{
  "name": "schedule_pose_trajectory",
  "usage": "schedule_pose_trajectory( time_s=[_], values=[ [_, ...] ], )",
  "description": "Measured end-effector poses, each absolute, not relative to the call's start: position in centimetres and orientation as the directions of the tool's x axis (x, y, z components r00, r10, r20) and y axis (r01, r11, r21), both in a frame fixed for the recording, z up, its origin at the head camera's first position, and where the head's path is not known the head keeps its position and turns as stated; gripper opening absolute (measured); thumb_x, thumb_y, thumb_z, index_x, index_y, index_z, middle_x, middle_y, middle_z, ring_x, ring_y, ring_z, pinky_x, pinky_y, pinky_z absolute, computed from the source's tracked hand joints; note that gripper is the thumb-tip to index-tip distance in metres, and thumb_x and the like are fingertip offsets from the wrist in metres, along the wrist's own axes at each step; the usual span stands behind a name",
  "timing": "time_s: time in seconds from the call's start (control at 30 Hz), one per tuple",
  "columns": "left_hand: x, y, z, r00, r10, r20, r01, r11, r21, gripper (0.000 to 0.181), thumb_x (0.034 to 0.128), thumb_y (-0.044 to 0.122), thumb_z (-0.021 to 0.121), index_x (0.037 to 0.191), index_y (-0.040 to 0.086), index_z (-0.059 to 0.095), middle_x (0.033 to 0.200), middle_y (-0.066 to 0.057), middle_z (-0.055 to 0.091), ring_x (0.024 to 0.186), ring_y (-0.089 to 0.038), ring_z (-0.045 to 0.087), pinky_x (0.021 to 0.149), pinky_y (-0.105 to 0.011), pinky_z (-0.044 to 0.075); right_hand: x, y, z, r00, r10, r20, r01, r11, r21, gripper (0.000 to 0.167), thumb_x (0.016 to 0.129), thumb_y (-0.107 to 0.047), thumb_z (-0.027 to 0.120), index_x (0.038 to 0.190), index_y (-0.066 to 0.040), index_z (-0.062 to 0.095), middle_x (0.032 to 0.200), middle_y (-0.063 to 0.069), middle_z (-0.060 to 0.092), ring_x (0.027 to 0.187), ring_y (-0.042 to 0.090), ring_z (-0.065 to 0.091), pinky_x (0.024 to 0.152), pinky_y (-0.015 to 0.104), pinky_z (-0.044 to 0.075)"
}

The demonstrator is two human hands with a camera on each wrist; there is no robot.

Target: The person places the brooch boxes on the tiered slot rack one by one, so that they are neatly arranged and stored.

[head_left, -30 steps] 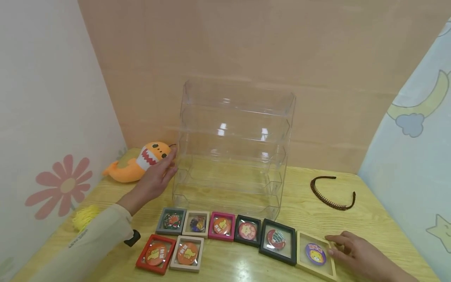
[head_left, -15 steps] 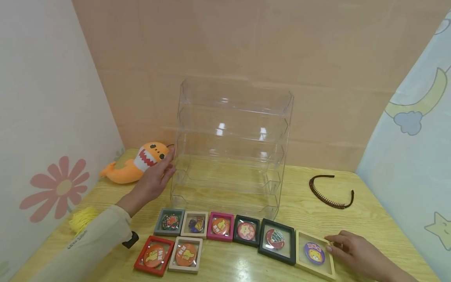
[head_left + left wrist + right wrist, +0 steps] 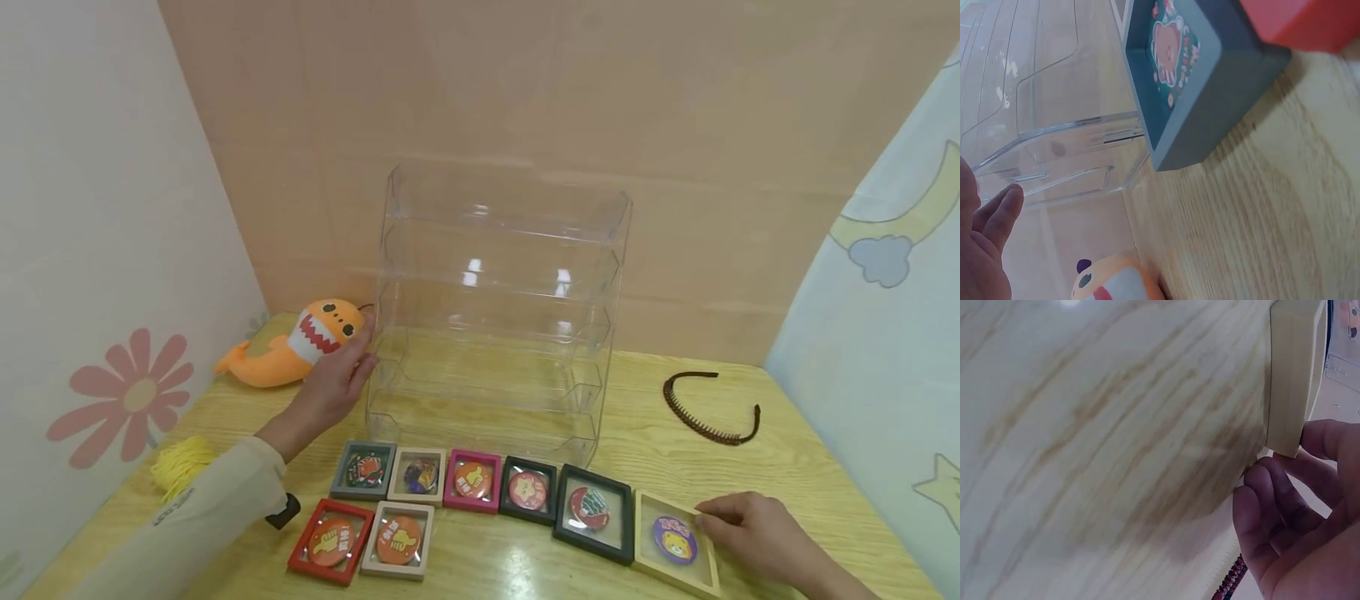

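In the head view a clear tiered rack (image 3: 495, 367) stands upright. My left hand (image 3: 324, 392) lies along its left side, fingers fairly straight; the left wrist view shows those fingers (image 3: 1004, 212) against the clear side panel (image 3: 1072, 150). At the right end of a row of small frames, my right hand (image 3: 761, 537) pinches the upper right corner of a pale yellow frame (image 3: 648, 562) holding a purple bear badge (image 3: 675, 540). The right wrist view has thumb and forefinger of this hand (image 3: 1304, 519) at the corner of that frame (image 3: 1288, 381), other fingers curled beside it.
Beside the yellow frame is a large black frame (image 3: 592, 550), then several smaller ones. A red frame (image 3: 298, 554) and a beige frame (image 3: 393, 573) lie nearer. An orange plush (image 3: 262, 367), yellow yarn (image 3: 180, 467) and a dark headband (image 3: 693, 422) surround the rack.
My right thumb and fingers have drawn together at the yellow frame's corner. The left hand keeps its place at the rack. The head view has shifted slightly.
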State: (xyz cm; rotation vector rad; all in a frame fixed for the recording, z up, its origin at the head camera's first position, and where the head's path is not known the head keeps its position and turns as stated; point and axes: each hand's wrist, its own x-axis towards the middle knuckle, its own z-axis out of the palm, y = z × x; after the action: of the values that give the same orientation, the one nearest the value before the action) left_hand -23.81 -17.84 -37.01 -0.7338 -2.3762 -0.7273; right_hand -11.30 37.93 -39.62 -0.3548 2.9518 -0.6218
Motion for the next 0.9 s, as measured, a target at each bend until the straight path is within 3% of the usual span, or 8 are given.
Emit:
schedule_pose_trajectory(
  time_s=[0.17, 0.3, 0.4, 0.5, 0.7, 0.9],
  values=[
    [-23.8, -17.4, -37.1, -0.679, 0.330, 0.656, 0.648, 0.689, 0.324, 0.063, 0.0923, 0.004, 0.059, 0.147, 0.000, 0.028, 0.101, -0.020, 0.063, 0.082, -0.029, 0.062, 0.081, -0.049, 0.051, -11.0, 38.2, -39.8, -0.978, -0.210, -0.015, -0.188, 0.902, -0.388, 0.019, 0.088, -0.026, 0.068, 0.096, -0.010, 0.075, 0.093, 0.004, 0.071, 0.082, 0.007, 0.063, 0.065, 0.026, 0.051],
    [-23.8, -17.2, -37.3, -0.673, 0.320, 0.667, 0.654, 0.679, 0.333, 0.063, 0.0916, 0.002, 0.060, 0.147, -0.001, 0.029, 0.123, -0.023, 0.057, 0.103, -0.034, 0.060, 0.090, -0.050, 0.046, -10.6, 38.5, -39.5, -0.989, -0.145, 0.005, -0.135, 0.908, -0.396, 0.020, 0.088, -0.026, 0.068, 0.096, -0.010, 0.075, 0.091, 0.003, 0.071, 0.078, 0.002, 0.062, 0.064, 0.025, 0.051],
    [-23.7, -17.0, -37.4, -0.653, 0.315, 0.689, 0.666, 0.671, 0.325, 0.063, 0.0904, 0.000, 0.060, 0.145, -0.003, 0.031, 0.126, -0.025, 0.055, 0.101, -0.035, 0.061, 0.089, -0.050, 0.046, -10.4, 38.9, -39.1, -0.991, -0.131, -0.015, -0.110, 0.883, -0.456, 0.025, 0.091, -0.024, 0.065, 0.101, -0.004, 0.073, 0.083, -0.001, 0.070, 0.070, 0.001, 0.060, 0.059, 0.024, 0.050],
    [-23.7, -16.9, -37.5, -0.627, 0.312, 0.713, 0.680, 0.666, 0.307, 0.061, 0.0892, -0.001, 0.061, 0.143, -0.006, 0.033, 0.118, -0.025, 0.060, 0.090, -0.033, 0.064, 0.085, -0.050, 0.049, -10.3, 39.4, -38.6, -0.990, -0.128, -0.062, -0.074, 0.833, -0.548, 0.032, 0.094, -0.024, 0.061, 0.109, 0.004, 0.069, 0.078, -0.004, 0.069, 0.067, 0.005, 0.061, 0.058, 0.024, 0.050],
    [-23.8, -16.8, -37.6, -0.619, 0.307, 0.723, 0.686, 0.659, 0.308, 0.061, 0.0891, -0.001, 0.062, 0.143, -0.006, 0.034, 0.117, -0.025, 0.060, 0.085, -0.031, 0.065, 0.081, -0.048, 0.051, -10.6, 40.2, -36.8, -0.983, -0.057, -0.175, 0.083, 0.713, -0.696, 0.042, 0.094, -0.027, 0.061, 0.118, 0.007, 0.062, 0.095, 0.006, 0.070, 0.080, 0.014, 0.066, 0.068, 0.029, 0.053],
    [-23.8, -16.6, -37.8, -0.621, 0.304, 0.722, 0.687, 0.656, 0.314, 0.061, 0.0892, -0.001, 0.062, 0.143, -0.005, 0.033, 0.121, -0.024, 0.059, 0.086, -0.031, 0.065, 0.081, -0.048, 0.051, -11.0, 40.6, -35.0, -0.999, -0.043, 0.005, -0.036, 0.745, -0.666, 0.025, 0.090, -0.018, 0.067, 0.106, 0.001, 0.070, 0.096, -0.002, 0.070, 0.078, 0.011, 0.067, 0.065, 0.023, 0.051]
  ],
)
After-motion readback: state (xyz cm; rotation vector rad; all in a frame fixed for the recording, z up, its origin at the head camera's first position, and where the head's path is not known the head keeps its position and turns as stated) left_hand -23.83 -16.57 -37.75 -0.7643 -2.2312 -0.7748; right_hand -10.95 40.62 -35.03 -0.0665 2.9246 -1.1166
